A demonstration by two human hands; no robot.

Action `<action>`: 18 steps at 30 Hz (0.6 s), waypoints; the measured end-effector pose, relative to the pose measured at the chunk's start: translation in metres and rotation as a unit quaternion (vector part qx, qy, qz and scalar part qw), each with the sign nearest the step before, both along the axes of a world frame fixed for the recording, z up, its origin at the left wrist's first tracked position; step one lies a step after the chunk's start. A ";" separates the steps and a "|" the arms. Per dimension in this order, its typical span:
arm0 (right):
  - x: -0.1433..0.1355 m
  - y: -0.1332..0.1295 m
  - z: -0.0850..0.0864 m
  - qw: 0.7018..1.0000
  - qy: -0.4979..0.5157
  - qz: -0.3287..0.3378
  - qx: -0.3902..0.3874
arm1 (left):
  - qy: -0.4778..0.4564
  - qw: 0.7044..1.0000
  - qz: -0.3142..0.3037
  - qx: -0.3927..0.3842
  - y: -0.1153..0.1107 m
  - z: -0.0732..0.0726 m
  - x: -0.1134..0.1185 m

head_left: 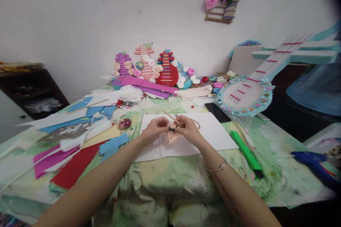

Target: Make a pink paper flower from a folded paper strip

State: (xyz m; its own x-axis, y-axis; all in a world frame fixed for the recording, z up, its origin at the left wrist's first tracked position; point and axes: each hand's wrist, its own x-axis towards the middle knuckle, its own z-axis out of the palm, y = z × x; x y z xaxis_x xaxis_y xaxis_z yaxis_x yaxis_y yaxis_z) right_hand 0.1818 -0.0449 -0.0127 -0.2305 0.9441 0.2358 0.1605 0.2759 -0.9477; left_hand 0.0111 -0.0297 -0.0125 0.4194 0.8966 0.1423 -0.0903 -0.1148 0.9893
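Over a white sheet of paper (213,133), my left hand (157,130) and my right hand (188,128) meet fingertip to fingertip. Both are closed in a pinch around a small black piece (172,129), perhaps a loop or bow; its kind is too small to make out. A thin wooden stick (168,114) slants up and left out of my right hand. Just below the fingertips is a small pale pink piece (172,139); whether the fingers touch it I cannot tell. A round tan ring-like thing (197,124) shows behind my right hand.
A green utility knife (245,150) and a black phone (217,112) lie to the right, beside a blue paper lute (242,95). A blue glue gun (314,163) rests at the far right. Coloured sheets (80,163) and a white power strip (87,138) cover the left.
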 end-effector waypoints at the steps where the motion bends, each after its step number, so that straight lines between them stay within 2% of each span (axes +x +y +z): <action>1: 0.000 0.001 -0.002 1.000 -0.005 -0.007 0.004 | -0.010 1.000 -0.014 -0.006 0.000 0.000 0.000; 6: 0.002 0.008 -0.010 0.998 -0.053 -0.033 0.018 | -0.037 0.996 -0.076 -0.031 -0.002 0.001 0.000; 11: 0.005 0.009 -0.008 0.993 -0.100 -0.053 0.029 | -0.034 0.998 -0.046 -0.038 -0.003 0.002 0.001; 18: 0.004 0.005 -0.005 0.993 -0.097 -0.059 0.024 | -0.033 0.996 -0.058 -0.058 -0.004 0.004 0.002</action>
